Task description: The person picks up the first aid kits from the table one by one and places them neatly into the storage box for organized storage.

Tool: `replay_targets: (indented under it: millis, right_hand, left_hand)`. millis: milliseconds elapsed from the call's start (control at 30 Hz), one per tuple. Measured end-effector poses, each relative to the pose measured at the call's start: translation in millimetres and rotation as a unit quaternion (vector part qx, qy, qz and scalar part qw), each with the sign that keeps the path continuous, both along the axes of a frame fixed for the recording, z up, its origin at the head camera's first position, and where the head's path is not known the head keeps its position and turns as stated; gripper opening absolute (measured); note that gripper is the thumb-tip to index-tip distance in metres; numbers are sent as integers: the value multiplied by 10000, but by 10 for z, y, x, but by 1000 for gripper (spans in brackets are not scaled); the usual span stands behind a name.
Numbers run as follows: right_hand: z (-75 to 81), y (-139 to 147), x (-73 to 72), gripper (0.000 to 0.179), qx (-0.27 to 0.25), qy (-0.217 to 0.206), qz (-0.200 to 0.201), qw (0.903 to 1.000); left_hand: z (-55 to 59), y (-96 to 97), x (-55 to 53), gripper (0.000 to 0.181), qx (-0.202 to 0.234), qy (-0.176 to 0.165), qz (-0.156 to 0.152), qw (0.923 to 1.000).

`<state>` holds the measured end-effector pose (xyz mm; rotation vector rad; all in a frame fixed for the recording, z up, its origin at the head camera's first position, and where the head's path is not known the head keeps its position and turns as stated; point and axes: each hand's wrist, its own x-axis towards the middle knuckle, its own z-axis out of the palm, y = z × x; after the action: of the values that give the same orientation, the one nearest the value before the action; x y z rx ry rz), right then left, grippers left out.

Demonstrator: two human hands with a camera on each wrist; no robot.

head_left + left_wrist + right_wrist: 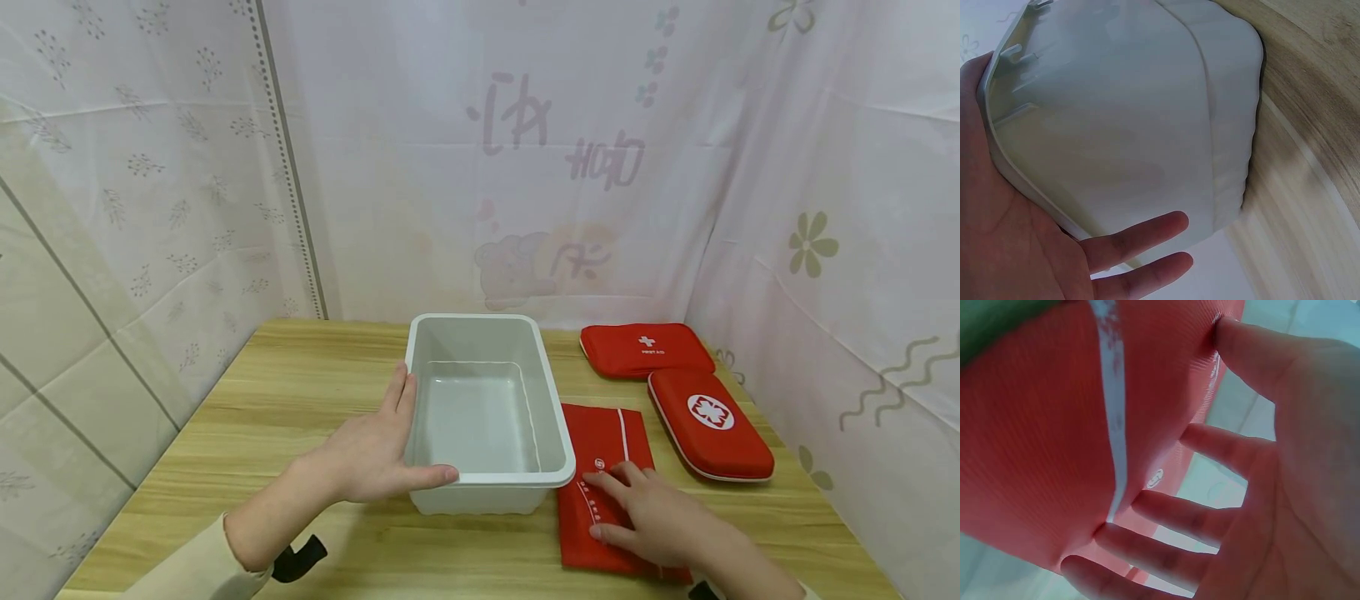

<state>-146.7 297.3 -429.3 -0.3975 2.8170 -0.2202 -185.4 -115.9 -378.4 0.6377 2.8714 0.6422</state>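
A pale grey plastic bin [480,492] stands upright on the table, with nothing inside. My left hand [375,462] rests against its near left corner, thumb along the front rim and fingers straight by the left side. Two fingers lie along the outer wall of the bin [1116,125] in the left wrist view. To the right of the bin lies a flat red fabric pouch [592,433] with a white stripe and small white print. My right hand [660,512] rests on it with spread, slightly bent fingers. Those fingertips dent the red fabric [1041,444] in the right wrist view.
A red first aid pouch [637,354] with a white cross lies at the back right. Beside it, nearer the right edge, is a red hard-shell case [705,450] with a white round emblem. Patterned curtains [487,167] surround the wooden table [315,375].
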Motion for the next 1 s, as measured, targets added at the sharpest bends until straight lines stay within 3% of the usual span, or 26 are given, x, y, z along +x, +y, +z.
replay_targets:
  millis: [200, 333, 467, 633, 833, 1000]
  right_hand:
    - [117, 52, -80, 78, -11, 188, -161, 9997]
    - [157, 172, -270, 89, -64, 272, -764, 9967]
    - [97, 287, -442, 103, -401, -33, -1402, 9893]
    - [-21, 403, -583, 115, -1043, -318, -1860, 9765]
    - [-63, 492, -652, 114, -1954, -821, -1904, 9585]
    - [-39, 541, -639, 106, -2900, -1135, -2027, 9284]
  left_hand:
    - [3, -11, 5, 146, 1, 20, 7, 10000]
    - [2, -10, 2, 146, 22, 31, 8, 10000]
    - [-7, -1, -1, 146, 21, 64, -21, 10000]
    - [-15, 17, -7, 145, 0, 81, -36, 10000]
    - [-7, 17, -15, 146, -26, 99, -55, 9999]
    - [-11, -15, -12, 146, -37, 77, -94, 9999]
